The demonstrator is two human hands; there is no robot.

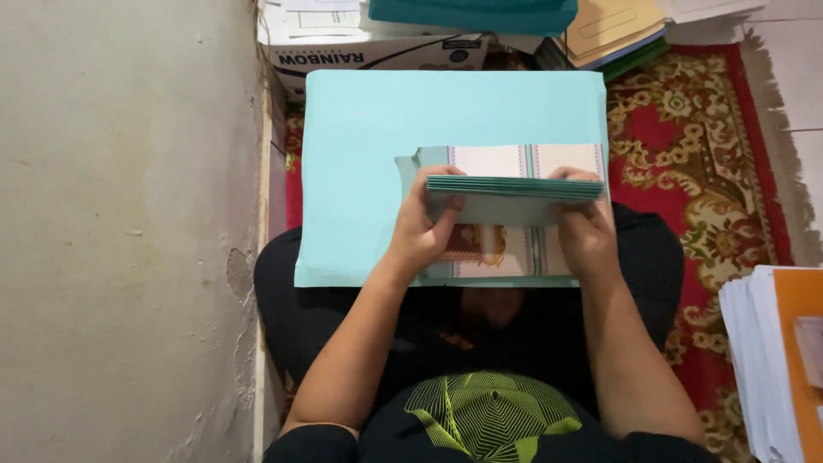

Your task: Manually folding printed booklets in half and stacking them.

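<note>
Red patterned carpet (686, 146) and a pale wall (120, 231) frame a person sitting cross-legged with a big light-blue sheet (360, 171) across the lap. Above it, the left hand (420, 231) and right hand (587, 231) each pinch an end of a stack of teal booklets (513, 195), fingers pressed closed, over more booklets (514, 161) lying flat. Because only the ends are gripped, the middle ones could probably slip and fan out.

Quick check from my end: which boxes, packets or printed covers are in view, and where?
Cardboard box: top left, white with dark print, papers on top.
Stack of booklets: between left hand and right hand, teal edges.
Printed covers: beneath the stack, white, bordered panels.
</note>
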